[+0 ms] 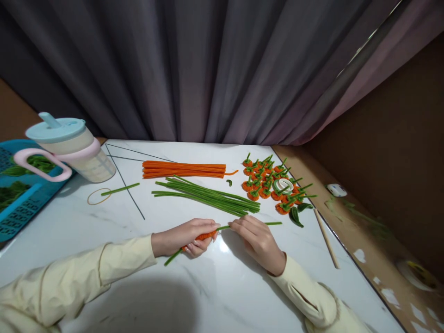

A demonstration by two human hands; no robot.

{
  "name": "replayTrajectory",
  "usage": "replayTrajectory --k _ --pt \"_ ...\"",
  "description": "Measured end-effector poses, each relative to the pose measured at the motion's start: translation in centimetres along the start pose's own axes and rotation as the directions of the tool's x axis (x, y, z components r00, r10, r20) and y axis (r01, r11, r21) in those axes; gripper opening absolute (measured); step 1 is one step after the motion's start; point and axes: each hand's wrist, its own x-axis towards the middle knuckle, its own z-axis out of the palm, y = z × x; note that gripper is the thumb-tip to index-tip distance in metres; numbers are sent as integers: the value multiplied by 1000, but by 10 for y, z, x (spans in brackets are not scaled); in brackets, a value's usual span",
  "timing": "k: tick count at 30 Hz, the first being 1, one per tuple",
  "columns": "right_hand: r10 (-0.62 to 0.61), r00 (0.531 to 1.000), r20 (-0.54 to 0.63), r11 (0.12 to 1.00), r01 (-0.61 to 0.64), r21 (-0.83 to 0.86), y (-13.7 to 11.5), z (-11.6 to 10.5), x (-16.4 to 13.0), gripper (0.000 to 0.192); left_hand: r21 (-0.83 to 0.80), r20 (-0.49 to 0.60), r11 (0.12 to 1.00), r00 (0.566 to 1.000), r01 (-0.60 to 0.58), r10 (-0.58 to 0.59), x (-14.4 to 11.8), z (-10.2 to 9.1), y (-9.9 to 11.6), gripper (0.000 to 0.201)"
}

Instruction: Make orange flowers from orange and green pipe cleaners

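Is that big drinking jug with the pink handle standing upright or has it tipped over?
Upright. The clear plastic jug with pale blue lid and pink handle stands on its base on the white marble table, lid and spout on top; it only looks slanted at the picture's edge.

this looks like a home craft corner rather than a workshop or shop: a glossy white marble-look tabletop is pushed up against heavy grey pleated curtains and a plain brown wall, with no machines or shelving in sight. the surface carries hobby supplies, namely a bundle of fuzzy orange pipe cleaners, a loose sheaf of green pipe cleaners and a heap of small finished orange-and-green pipe-cleaner pieces. household items sit alongside, a pastel blue-lidded drinking cup with a pink handle and a blue perforated plastic basket
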Motion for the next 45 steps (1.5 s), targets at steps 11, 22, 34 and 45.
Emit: replayTrajectory --k 11,22,34,45 --pt "-42 999 -22 999 42 9 -7 4 2 31 55 -10 998 1000 27 -27 -2 2 0 38" --pt "57 990 128 980 -80 183 1 -24 13 43 10 -148 997 986 -80 80 -4 1 21 37" --pt "-259 936 236 966 254 53 -33 -89 111 32 91 -191 908 888 -410 419 -30 26 122 31" --pt "-384 918 99 890 396 -226 -42 -77 126 26 26 -107 907 901 -420 421 -29 30 141 30"
